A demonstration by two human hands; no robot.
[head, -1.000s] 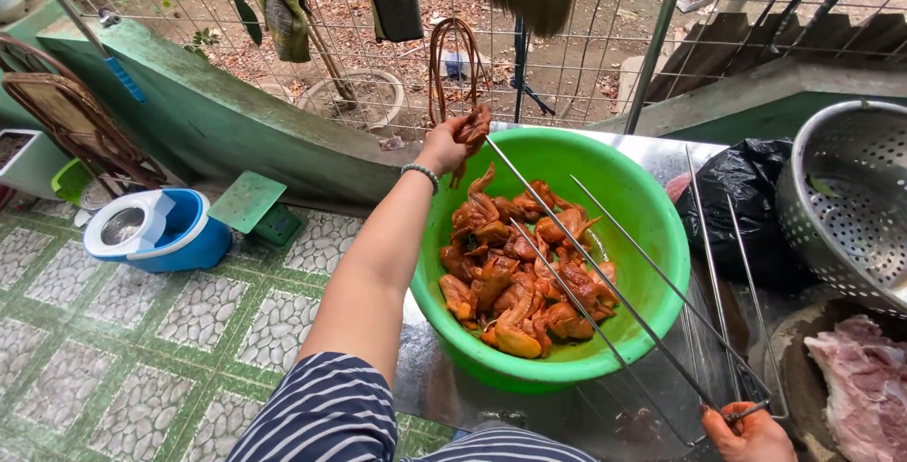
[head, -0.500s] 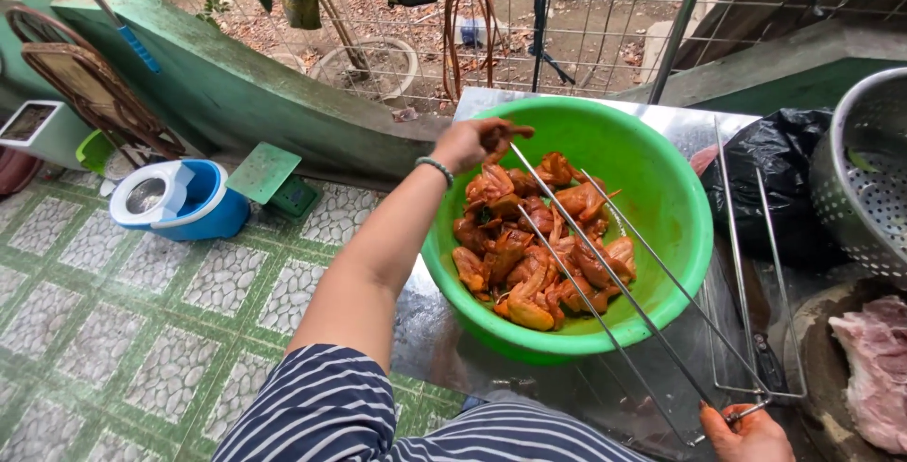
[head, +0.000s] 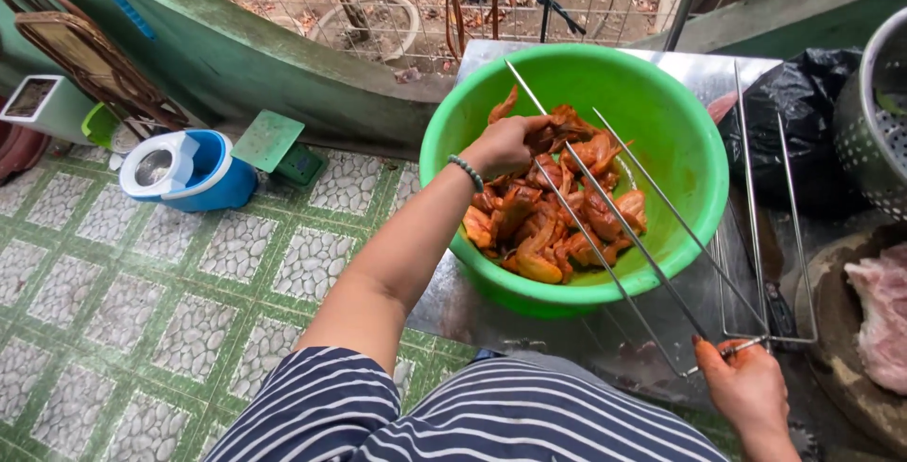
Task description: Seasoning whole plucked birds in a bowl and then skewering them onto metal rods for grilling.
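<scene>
A big green plastic bowl (head: 661, 112) sits on a steel table and holds several pieces of orange marinated meat (head: 553, 221). My left hand (head: 505, 141) is down inside the bowl, its fingers closed on one meat piece near the top of the pile. My right hand (head: 746, 386) grips the near end of a two-pronged metal skewer (head: 605, 197). The skewer's long prongs lie slanted across the bowl, over the meat.
A second wire skewer frame (head: 765, 235) lies on the steel table (head: 472, 301) to the right. A black plastic bag (head: 794, 112), a metal colander (head: 874, 112) and raw pale meat (head: 883, 316) on a round board stand at right. A blue-and-white tub (head: 184, 174) sits on the tiled floor.
My left hand has come down from the bowl's far rim into the meat pile. The view has dropped closer to the bowl. My right hand keeps hold of the skewer.
</scene>
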